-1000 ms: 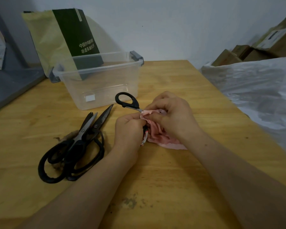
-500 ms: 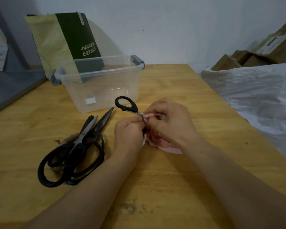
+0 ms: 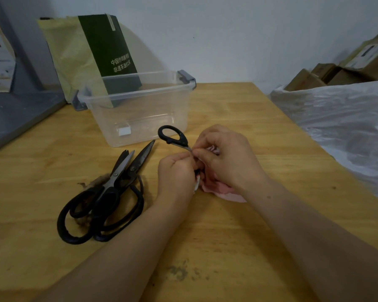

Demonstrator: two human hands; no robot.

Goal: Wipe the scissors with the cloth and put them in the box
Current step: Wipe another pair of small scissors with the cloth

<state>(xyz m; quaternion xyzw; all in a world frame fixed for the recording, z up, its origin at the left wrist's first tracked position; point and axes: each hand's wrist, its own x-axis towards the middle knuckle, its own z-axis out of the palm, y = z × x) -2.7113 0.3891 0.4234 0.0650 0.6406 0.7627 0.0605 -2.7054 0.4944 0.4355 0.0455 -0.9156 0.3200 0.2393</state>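
Two bare hands meet over a wooden desk [image 3: 227,247]. The left hand [image 3: 176,171] is clenched around the lower part of a small pair of scissors [image 3: 172,137], whose one black handle loop sticks up and away. The right hand [image 3: 225,158] pinches a pink cloth [image 3: 223,190] against the metal just below that loop. The blades are hidden by the fingers. This looks like the wiping step. Next would come dropping the pair into the clear plastic box [image 3: 179,99] just behind the hands, with the cloth let go first. Two larger black scissors [image 3: 109,192] lie crossed on the desk to the left, not yet boxed.
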